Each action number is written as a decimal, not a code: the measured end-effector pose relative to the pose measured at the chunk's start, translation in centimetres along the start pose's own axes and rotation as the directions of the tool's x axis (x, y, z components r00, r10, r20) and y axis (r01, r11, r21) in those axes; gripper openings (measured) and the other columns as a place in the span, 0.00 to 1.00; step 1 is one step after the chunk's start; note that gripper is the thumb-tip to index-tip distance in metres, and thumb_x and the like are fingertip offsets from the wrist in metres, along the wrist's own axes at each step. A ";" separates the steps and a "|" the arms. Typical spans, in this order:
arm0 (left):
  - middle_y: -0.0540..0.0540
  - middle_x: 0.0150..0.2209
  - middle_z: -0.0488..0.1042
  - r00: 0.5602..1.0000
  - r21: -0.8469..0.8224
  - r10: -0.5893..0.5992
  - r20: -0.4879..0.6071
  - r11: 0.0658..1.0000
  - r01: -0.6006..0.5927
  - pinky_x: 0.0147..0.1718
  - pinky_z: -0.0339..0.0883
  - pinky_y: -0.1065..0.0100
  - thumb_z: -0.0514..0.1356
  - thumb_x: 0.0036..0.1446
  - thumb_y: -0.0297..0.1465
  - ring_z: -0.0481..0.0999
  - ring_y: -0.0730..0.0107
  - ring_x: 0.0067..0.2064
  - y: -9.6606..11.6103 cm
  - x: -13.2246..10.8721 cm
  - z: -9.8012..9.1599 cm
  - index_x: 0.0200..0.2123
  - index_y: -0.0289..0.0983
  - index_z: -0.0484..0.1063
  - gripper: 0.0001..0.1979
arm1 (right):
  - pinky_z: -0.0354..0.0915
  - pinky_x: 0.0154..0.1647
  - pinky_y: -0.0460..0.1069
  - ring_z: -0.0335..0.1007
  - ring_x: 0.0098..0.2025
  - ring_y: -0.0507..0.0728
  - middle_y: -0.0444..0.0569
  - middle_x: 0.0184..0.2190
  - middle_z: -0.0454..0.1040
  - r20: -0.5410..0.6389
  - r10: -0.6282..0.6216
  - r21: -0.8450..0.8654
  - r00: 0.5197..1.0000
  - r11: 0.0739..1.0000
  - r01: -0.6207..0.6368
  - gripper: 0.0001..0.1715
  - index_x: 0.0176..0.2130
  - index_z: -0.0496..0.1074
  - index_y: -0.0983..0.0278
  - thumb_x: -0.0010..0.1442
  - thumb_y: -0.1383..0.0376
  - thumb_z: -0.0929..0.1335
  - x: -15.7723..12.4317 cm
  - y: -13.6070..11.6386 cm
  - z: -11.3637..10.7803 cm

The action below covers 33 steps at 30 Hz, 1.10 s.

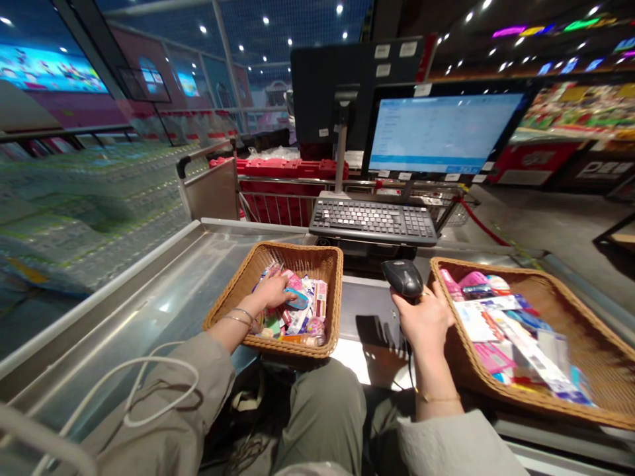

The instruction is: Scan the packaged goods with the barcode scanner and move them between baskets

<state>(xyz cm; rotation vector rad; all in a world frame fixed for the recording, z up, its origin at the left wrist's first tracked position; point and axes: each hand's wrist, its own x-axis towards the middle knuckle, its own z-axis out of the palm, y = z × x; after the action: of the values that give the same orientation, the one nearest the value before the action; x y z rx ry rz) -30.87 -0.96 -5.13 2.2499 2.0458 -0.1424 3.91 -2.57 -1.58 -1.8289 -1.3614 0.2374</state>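
Note:
My right hand (425, 319) grips a black handheld barcode scanner (403, 277), its head pointing up and left beside the right basket. Down inside the left wicker basket (336, 291), my left hand (272, 291) rests among small packaged goods, fingers partly stretched out and thumb apart. A blue packaged item (297, 299) lies against the thumb side; I cannot tell whether the fingers hold it. Around it are a pink package (294, 281), white boxes and a round pinkish container (315, 325). The right wicker basket (590, 317) holds boxes, pink packs and a long white box (533, 347).
A keyboard (374, 220) stands behind the baskets, below a lit monitor (446, 132). The metal counter (183, 284) has a raised edge on the left. A white cable (163, 360) loops over my left sleeve. Behind are a shopping cart (278, 206) and stacked bottle packs (99, 198).

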 end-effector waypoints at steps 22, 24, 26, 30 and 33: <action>0.37 0.69 0.56 0.953 0.130 0.290 0.087 0.945 -0.300 0.64 0.32 0.33 0.68 0.50 0.46 0.52 0.42 0.70 0.5 1.7 1.6 0.60 0.49 0.68 0.34 | 0.48 0.63 0.63 0.55 0.65 0.68 0.58 0.56 0.71 -0.014 -0.018 0.009 1.000 1.000 0.018 0.28 0.47 0.77 0.63 0.50 0.52 0.69 0.1 0.6 -0.1; 0.36 0.69 0.57 0.948 0.120 0.299 0.105 0.943 -0.311 0.64 0.30 0.33 0.69 0.48 0.48 0.52 0.43 0.70 0.5 2.0 1.9 0.60 0.49 0.67 0.36 | 0.48 0.63 0.63 0.55 0.65 0.68 0.58 0.56 0.70 -0.014 -0.013 0.011 1.000 1.000 0.014 0.28 0.47 0.77 0.63 0.50 0.53 0.69 0.2 0.6 -0.1; 0.36 0.69 0.57 0.947 0.113 0.303 0.102 0.943 -0.314 0.64 0.29 0.34 0.68 0.48 0.50 0.52 0.43 0.70 0.3 2.2 2.0 0.61 0.49 0.67 0.37 | 0.48 0.64 0.63 0.54 0.65 0.68 0.59 0.57 0.70 -0.012 -0.004 0.015 1.000 1.000 0.005 0.27 0.47 0.77 0.64 0.49 0.54 0.69 0.2 0.7 -0.1; 0.36 0.68 0.59 0.957 0.136 0.289 0.040 0.947 -0.291 0.64 0.31 0.34 0.63 0.55 0.49 0.52 0.45 0.70 0.3 2.9 1.4 0.60 0.46 0.67 0.31 | 0.48 0.64 0.63 0.54 0.65 0.68 0.58 0.57 0.70 -0.018 -0.010 0.017 1.000 1.000 0.011 0.27 0.46 0.78 0.64 0.48 0.54 0.69 0.4 0.9 0.0; 0.35 0.66 0.63 0.957 0.177 0.289 -0.003 0.942 -0.284 0.64 0.33 0.35 0.61 0.59 0.46 0.55 0.47 0.69 1.3 3.9 1.0 0.57 0.43 0.71 0.24 | 0.48 0.64 0.64 0.55 0.65 0.68 0.58 0.58 0.69 -0.025 -0.016 0.018 1.000 1.000 0.017 0.27 0.46 0.78 0.63 0.48 0.54 0.69 0.4 0.9 0.0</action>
<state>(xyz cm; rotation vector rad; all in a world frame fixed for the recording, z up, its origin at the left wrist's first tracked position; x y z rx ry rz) -29.24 2.68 -6.61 2.6401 1.7526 -0.2782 4.69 -2.28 -2.12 -1.7995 -1.3531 0.2172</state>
